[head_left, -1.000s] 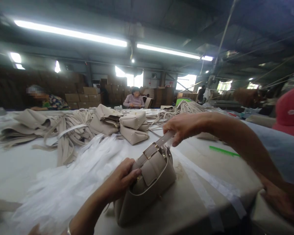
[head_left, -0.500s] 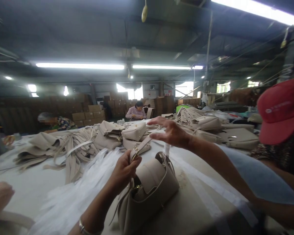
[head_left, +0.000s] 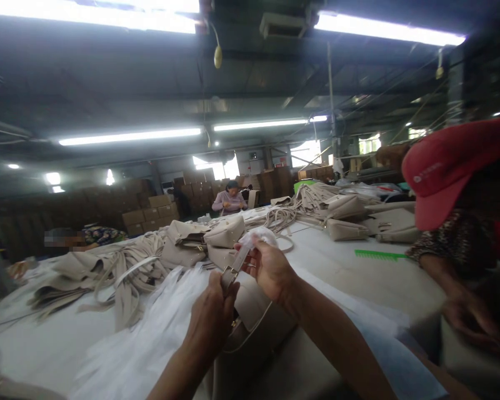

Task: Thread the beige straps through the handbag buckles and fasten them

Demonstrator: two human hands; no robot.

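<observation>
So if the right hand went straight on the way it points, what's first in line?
Past the strap and white wrapping at its fingers, the right hand would probably meet the beige bag beyond. Depth is unclear; it might pass above.

Markings: nothing legible

From where I stand, no text can be read. Red cap (head_left: 452,161), at my right: small round white emblem (head_left: 417,179) on the front, a short line of pale lettering (head_left: 432,169) beside it; characters too blurred to make out. Far wall: small red patch (head_left: 280,161) near a window (head_left: 306,154); sign or not, cannot tell.
</observation>
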